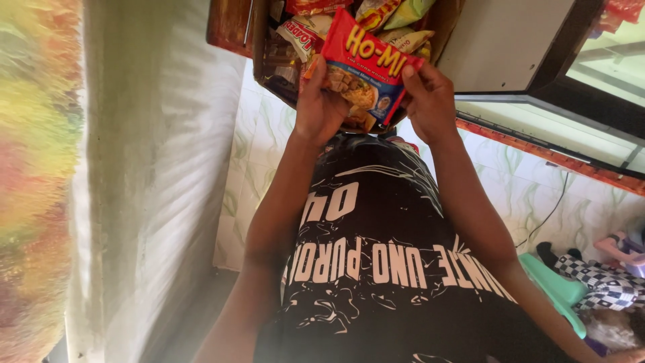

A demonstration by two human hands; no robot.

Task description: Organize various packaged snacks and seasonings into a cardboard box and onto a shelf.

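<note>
From the head view, both hands held one red noodle packet (363, 64) above a cardboard box (443, 27): left hand (319, 104) and right hand (430, 101) each pinched an edge. The packet looked lifted clear; roughly five other packets (396, 13) lay inside.

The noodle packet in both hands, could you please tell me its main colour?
Mostly red, with yellow lettering; the noodle packet shows best in the head view.

Both hands, left hand (321, 107) and right hand (430, 101), gripped a red noodle packet (366, 64) over a far box (443, 27) of snack packets.
</note>
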